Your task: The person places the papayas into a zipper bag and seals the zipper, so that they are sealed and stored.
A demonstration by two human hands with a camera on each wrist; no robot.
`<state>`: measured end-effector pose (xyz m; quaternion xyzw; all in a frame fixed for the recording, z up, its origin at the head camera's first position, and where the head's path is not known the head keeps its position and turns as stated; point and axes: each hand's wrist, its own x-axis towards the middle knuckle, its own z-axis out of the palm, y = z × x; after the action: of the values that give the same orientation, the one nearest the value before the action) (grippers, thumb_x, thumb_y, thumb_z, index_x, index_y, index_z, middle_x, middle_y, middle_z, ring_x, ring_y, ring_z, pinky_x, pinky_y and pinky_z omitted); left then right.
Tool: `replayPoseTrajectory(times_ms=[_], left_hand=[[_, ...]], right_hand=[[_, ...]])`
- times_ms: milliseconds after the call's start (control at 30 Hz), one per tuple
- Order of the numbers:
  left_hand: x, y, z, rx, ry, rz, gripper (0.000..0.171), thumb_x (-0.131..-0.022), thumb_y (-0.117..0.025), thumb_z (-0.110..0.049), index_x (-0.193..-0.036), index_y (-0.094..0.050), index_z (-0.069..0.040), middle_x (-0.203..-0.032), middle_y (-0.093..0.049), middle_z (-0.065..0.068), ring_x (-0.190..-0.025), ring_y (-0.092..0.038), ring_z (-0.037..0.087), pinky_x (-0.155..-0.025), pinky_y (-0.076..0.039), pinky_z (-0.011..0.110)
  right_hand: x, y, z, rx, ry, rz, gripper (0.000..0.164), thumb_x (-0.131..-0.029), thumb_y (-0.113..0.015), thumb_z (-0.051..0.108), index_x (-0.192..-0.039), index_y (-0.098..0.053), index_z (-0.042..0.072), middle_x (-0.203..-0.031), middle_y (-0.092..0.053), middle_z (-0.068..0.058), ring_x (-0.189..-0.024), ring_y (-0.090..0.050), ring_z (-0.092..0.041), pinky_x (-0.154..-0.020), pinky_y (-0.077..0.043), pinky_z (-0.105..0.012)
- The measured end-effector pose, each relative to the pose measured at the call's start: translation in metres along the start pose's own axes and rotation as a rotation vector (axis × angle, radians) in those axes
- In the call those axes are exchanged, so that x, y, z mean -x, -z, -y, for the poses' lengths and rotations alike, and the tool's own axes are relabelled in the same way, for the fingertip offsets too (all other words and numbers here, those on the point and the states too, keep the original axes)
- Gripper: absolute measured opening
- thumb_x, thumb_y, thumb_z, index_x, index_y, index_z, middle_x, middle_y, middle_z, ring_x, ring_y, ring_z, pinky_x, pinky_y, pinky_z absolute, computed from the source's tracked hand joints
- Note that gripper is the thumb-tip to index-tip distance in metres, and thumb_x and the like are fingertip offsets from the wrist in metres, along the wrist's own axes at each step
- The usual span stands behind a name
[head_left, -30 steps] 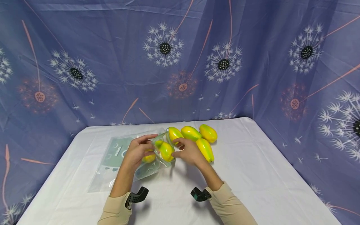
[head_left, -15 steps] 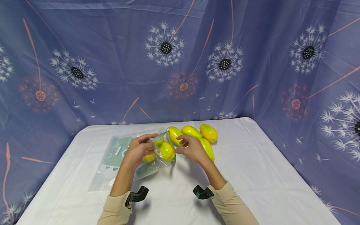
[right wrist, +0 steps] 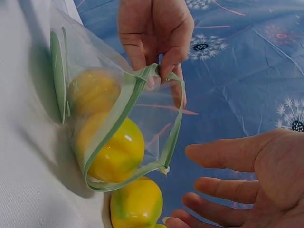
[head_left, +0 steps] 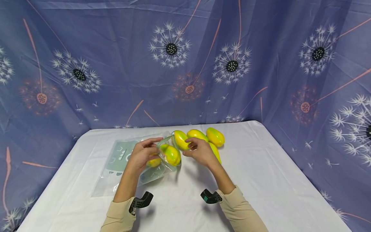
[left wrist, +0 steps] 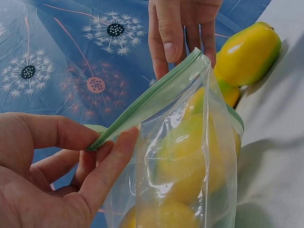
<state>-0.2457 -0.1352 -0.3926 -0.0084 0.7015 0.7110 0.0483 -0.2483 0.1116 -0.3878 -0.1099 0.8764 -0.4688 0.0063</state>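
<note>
My left hand [head_left: 141, 156] pinches the green zip rim of a clear zip bag [right wrist: 175, 130] between thumb and fingers, and the bag's mouth gapes toward the right. Inside lies a glossy yellow-green fruit [right wrist: 124, 149], mango- or papaya-shaped, close to the mouth. Deeper in the bag is a second such fruit [right wrist: 95, 90], seen through the plastic. My right hand [head_left: 200, 152] is just right of the mouth, apart from the bag, its fingers spread and holding nothing in the right wrist view. Behind it, a fruit [head_left: 214, 152] is partly hidden.
More loose fruits lie at the back: one fruit [head_left: 180, 139] right beside the bag's mouth, another fruit [head_left: 197, 135] behind my right hand, and a fruit [head_left: 215, 137] farthest right. Flat plastic with a green cartoon print [head_left: 120, 158] spreads on the white tablecloth [head_left: 275, 193] at left.
My right hand has drawn back to the right, away from the fruit in the bag's mouth. My left hand keeps its pinch on the rim, nearly still.
</note>
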Motion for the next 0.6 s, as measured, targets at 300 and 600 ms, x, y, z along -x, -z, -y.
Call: replayPoseTrajectory(times_ms=[300, 600], left_hand=[[-0.0002, -0.0006, 0.0002, 0.007, 0.001, -0.003, 0.052, -0.085, -0.06, 0.009, -0.136, -0.062, 0.0, -0.096, -0.054, 0.004, -0.08, -0.056, 0.016, -0.075, -0.062, 0.03], [0.0001, 0.0003, 0.0002, 0.013, -0.002, 0.004, 0.051, -0.086, -0.061, 0.009, -0.137, -0.062, 0.0, -0.097, -0.053, 0.004, -0.079, -0.056, 0.015, -0.073, -0.062, 0.029]], right_hand=[[0.0008, 0.0008, 0.0001, -0.017, -0.009, -0.013, 0.045, -0.082, -0.082, 0.019, -0.124, -0.07, 0.007, -0.112, -0.07, -0.016, -0.096, -0.065, -0.022, -0.084, -0.056, -0.037], [0.0008, 0.0, -0.001, -0.021, -0.011, 0.011, 0.046, -0.082, -0.08, 0.021, -0.124, -0.07, 0.003, -0.11, -0.07, -0.017, -0.096, -0.065, -0.022, -0.082, -0.056, -0.036]])
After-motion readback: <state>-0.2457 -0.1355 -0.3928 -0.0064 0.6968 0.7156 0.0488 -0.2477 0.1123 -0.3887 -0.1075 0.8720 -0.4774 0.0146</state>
